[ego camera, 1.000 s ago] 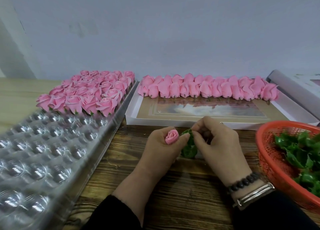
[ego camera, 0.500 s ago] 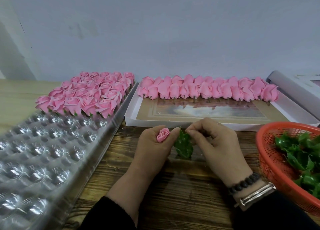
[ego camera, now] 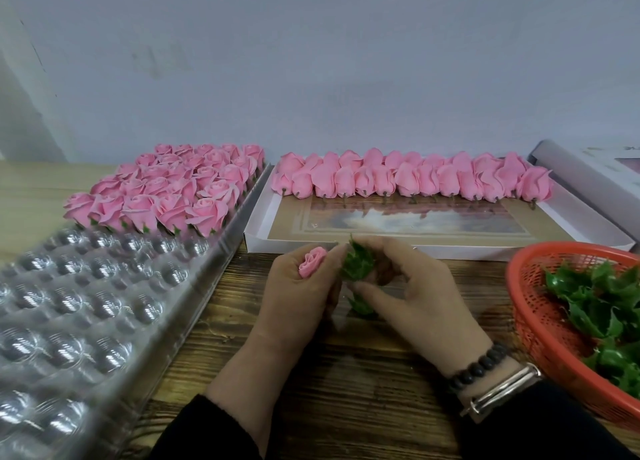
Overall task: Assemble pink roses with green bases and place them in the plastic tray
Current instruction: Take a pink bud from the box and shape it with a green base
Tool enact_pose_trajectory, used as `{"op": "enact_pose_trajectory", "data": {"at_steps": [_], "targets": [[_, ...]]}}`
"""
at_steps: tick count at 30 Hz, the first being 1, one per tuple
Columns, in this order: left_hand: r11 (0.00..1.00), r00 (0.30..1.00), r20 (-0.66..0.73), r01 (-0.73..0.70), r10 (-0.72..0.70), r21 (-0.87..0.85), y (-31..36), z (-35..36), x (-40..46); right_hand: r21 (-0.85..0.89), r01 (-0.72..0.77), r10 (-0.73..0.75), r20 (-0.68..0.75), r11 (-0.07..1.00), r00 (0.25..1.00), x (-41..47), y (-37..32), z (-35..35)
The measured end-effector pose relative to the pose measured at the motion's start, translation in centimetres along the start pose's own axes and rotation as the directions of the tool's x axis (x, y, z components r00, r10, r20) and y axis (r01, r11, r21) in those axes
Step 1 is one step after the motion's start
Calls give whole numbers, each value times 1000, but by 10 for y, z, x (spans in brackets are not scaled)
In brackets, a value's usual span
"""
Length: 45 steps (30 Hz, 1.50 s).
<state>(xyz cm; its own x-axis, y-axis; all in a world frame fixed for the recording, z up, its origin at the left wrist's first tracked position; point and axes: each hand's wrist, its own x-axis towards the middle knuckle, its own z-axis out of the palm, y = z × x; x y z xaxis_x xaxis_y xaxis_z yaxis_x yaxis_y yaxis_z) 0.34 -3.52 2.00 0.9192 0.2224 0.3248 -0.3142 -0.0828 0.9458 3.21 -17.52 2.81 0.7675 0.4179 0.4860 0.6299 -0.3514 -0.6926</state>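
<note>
My left hand (ego camera: 294,297) grips a pink rose (ego camera: 311,266) between its fingers, bloom pointing up and left. Right beside it my right hand (ego camera: 412,286) pinches a green base (ego camera: 358,264) with its fingertips; a second green piece (ego camera: 360,305) shows below between the two hands. The clear plastic tray (ego camera: 214,251) lies at the left, its far rows filled with finished roses (ego camera: 173,189), its near cups bare. Loose pink roses (ego camera: 408,179) lie in a row in the white box (ego camera: 588,231) behind my hands.
An orange basket (ego camera: 519,307) of green bases (ego camera: 602,307) stands at the right edge. A white box lid (ego camera: 588,172) lies at the far right. The wooden table (ego camera: 346,373) runs under my forearms. A pale wall closes the back.
My hands have shifted slightly left and nearer the white box. The green base has turned upright in my right fingertips, and the rose in my left hand has tilted further left.
</note>
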Motion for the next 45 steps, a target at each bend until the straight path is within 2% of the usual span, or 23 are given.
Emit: {"op": "enact_pose_trajectory", "data": {"at_steps": [3, 6, 8, 10, 12, 14, 16, 19, 25, 30, 37, 45], "targets": [[1000, 1000, 23, -6, 6, -14, 1, 0, 0, 57, -29, 30, -29, 998, 999, 0, -2, 0], [1000, 998, 59, -17, 16, 5, 2, 1, 0, 19, -23, 23, -3, 1000, 1000, -1, -5, 4], [999, 999, 21, -32, 32, 24, 5, 1, -1, -5, -20, 20, -29, 1000, 999, 0, -7, 6], [1000, 997, -77, -27, 27, -1, 6, 0, 0, 1, -45, 44, -60, 999, 997, -1, -8, 6], [993, 977, -208, 29, -53, -115, 7, -2, 3, 12, -91, 92, -45, 996, 995, -1, -12, 6], [943, 931, -319, 70, -180, -326, 9, -5, 7, -13, -103, 103, -2, 995, 995, -3, -16, 9], [885, 896, -369, 51, -245, -463, 11, -7, 10, -58, -84, 87, 50, 995, 995, -5, -20, 16], [858, 892, -380, 18, -246, -513, 17, -5, 11, -124, -32, 44, 96, 992, 994, -7, -24, 26], [909, 928, -326, 29, -180, -417, 20, 3, 4, -162, -33, 48, 90, 986, 995, -5, -22, 26], [950, 945, -320, -35, -71, -312, 23, 6, 2, -190, -45, 64, 95, 981, 993, -4, -18, 24], [989, 971, -236, -60, 26, -137, 16, 11, -3, -135, -68, 77, 63, 989, 995, -3, -21, 24], [994, 975, -220, -37, 13, -106, 9, 14, -3, -88, -72, 76, 34, 993, 997, -2, -24, 25]]}}
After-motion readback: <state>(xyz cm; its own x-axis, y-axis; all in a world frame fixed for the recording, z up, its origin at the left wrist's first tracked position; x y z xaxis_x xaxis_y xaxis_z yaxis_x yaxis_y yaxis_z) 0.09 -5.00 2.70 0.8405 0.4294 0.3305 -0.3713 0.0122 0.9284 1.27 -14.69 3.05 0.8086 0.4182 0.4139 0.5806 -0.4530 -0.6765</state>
